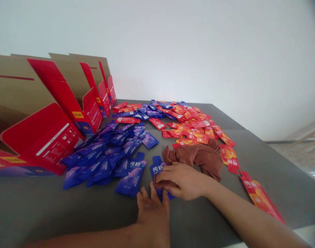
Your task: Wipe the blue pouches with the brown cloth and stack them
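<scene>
A blue pouch [156, 164] lies flat on the dark table, its spout end pointing away from me. My right hand [188, 181] is over its middle, fingers curled on a brown cloth [202, 157] pressed against the pouch. Most of that cloth trails in folds on the table behind the hand. At the pouch's near end rests my left hand [152, 209], fingers spread and fingertips touching or close to the lower edge. Another blue pouch [131, 175] lies just left, beside a heap of blue pouches [103, 156]. The working pouch's lower part is partly hidden by both hands.
Open red cartons [54, 137] stand in a row along the left. Red-orange pouches [196, 132] spread across the back and right, with a mixed pile [149, 111] at the far end. One red pouch [261, 196] lies near the right edge of the grey table [281, 179]. A white wall rises behind.
</scene>
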Demonstrator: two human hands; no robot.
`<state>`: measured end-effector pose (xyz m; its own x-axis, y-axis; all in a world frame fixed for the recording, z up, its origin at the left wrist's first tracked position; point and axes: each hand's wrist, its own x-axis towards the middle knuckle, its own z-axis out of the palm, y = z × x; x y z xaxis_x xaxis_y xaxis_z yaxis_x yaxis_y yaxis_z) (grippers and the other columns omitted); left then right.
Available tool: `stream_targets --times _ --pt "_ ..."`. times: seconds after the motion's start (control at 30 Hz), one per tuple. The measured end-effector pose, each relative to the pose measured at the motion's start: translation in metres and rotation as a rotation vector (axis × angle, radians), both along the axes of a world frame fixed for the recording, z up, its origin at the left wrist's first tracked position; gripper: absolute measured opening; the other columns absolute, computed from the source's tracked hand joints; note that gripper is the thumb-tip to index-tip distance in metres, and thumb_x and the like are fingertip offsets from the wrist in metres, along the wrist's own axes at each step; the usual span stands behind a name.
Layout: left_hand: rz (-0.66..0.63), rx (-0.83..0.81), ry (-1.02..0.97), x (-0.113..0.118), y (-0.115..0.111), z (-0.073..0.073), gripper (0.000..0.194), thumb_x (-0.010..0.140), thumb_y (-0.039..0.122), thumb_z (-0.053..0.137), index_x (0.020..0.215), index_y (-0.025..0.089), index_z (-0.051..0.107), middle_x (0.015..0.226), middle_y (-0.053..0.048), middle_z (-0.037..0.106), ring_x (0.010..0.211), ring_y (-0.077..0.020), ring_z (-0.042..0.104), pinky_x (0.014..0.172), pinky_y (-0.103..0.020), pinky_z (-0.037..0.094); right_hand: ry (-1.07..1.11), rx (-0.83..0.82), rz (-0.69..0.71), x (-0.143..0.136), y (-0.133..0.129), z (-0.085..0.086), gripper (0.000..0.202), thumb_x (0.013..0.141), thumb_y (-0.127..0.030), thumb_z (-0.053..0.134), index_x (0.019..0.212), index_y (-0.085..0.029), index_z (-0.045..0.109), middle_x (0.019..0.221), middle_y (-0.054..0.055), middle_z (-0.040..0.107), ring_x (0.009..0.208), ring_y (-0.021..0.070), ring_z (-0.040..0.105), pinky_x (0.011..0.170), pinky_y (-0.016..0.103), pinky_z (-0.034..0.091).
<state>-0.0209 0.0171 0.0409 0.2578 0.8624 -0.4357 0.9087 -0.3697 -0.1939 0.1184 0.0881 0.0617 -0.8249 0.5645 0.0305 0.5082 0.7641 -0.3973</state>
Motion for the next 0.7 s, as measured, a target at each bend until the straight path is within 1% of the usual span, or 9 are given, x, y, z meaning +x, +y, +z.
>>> stream_targets --times 0.07,0.13,0.2,0.27,0.33,0.43,0.5,0.6,0.7 --pt "0.018 -0.006 0.000 -0.002 0.001 0.004 0.057 0.078 0.009 0.045 0.132 0.026 0.036 0.138 -0.020 0.036 0.121 -0.0371 0.041 0.096 -0.053 0.037 -0.013 -0.018 -0.029 -0.002 -0.002 -0.001 0.031 0.078 -0.021 0.057 0.109 -0.022 0.055 0.097 0.003 0.060 0.085 0.0164 0.054 0.077 0.029 0.037" --pt "0.045 -0.004 -0.011 -0.001 0.002 0.011 0.054 0.081 0.004 0.033 0.131 0.022 0.039 0.136 -0.019 0.040 0.121 -0.0342 0.041 0.098 -0.050 0.036 -0.009 -0.014 -0.088 -0.006 -0.004 -0.004 0.030 0.078 -0.021 0.057 0.108 -0.020 0.055 0.099 0.004 0.060 0.087 0.0171 0.055 0.077 0.029 0.038" --pt "0.060 -0.010 -0.034 0.002 0.003 0.016 0.055 0.079 0.001 0.030 0.130 0.019 0.042 0.136 -0.019 0.042 0.123 -0.0338 0.038 0.101 -0.049 0.033 0.016 -0.011 -0.151 -0.012 -0.005 -0.008 0.024 0.082 -0.020 0.052 0.105 -0.019 0.057 0.097 0.005 0.061 0.089 0.0171 0.055 0.077 0.028 0.038" --pt "0.068 -0.030 -0.069 0.006 0.002 0.014 0.054 0.078 0.002 0.035 0.129 0.021 0.044 0.137 -0.018 0.041 0.126 -0.0348 0.033 0.103 -0.052 0.028 0.047 -0.013 -0.195 -0.018 -0.007 -0.012 0.023 0.086 -0.020 0.047 0.106 -0.019 0.058 0.096 0.005 0.062 0.091 0.0170 0.054 0.077 0.027 0.039" --pt "0.074 -0.016 -0.100 0.011 0.001 0.006 0.055 0.079 0.003 0.037 0.128 0.025 0.044 0.139 -0.015 0.040 0.128 -0.0349 0.030 0.104 -0.055 0.025 0.072 -0.008 -0.215 -0.020 -0.006 -0.014 0.025 0.087 -0.022 0.046 0.109 -0.019 0.058 0.097 0.006 0.062 0.092 0.0170 0.054 0.077 0.027 0.039" --pt "0.084 0.040 -0.100 0.013 -0.003 -0.013 0.058 0.078 0.002 0.039 0.127 0.032 0.042 0.141 -0.013 0.037 0.125 -0.0354 0.035 0.103 -0.059 0.025 0.075 0.013 -0.196 -0.018 0.001 -0.018 0.027 0.090 -0.024 0.043 0.111 -0.021 0.059 0.098 0.005 0.061 0.090 0.0160 0.053 0.075 0.026 0.038" --pt "0.106 0.078 -0.079 0.013 -0.007 -0.026 0.059 0.078 0.002 0.041 0.125 0.036 0.041 0.142 -0.012 0.033 0.123 -0.0361 0.040 0.101 -0.061 0.026 0.052 0.045 -0.222 -0.014 0.007 -0.019 0.028 0.093 -0.026 0.038 0.111 -0.022 0.060 0.096 0.005 0.060 0.086 0.0150 0.052 0.073 0.026 0.037" --pt "0.130 0.143 -0.059 0.014 -0.012 -0.038 0.056 0.079 0.005 0.043 0.124 0.038 0.040 0.143 -0.011 0.031 0.120 -0.0356 0.043 0.100 -0.061 0.028 0.002 0.111 -0.262 -0.012 0.010 -0.018 0.030 0.094 -0.030 0.036 0.110 -0.022 0.061 0.089 0.005 0.057 0.081 0.0152 0.051 0.070 0.027 0.035" --pt "0.121 0.168 -0.045 0.016 -0.016 -0.043 0.052 0.080 0.009 0.045 0.124 0.037 0.040 0.141 -0.012 0.035 0.119 -0.0358 0.044 0.101 -0.061 0.027 -0.008 0.127 -0.134 -0.014 0.006 -0.016 0.027 0.091 -0.029 0.042 0.110 -0.024 0.061 0.088 0.005 0.055 0.082 0.0163 0.049 0.073 0.029 0.034"
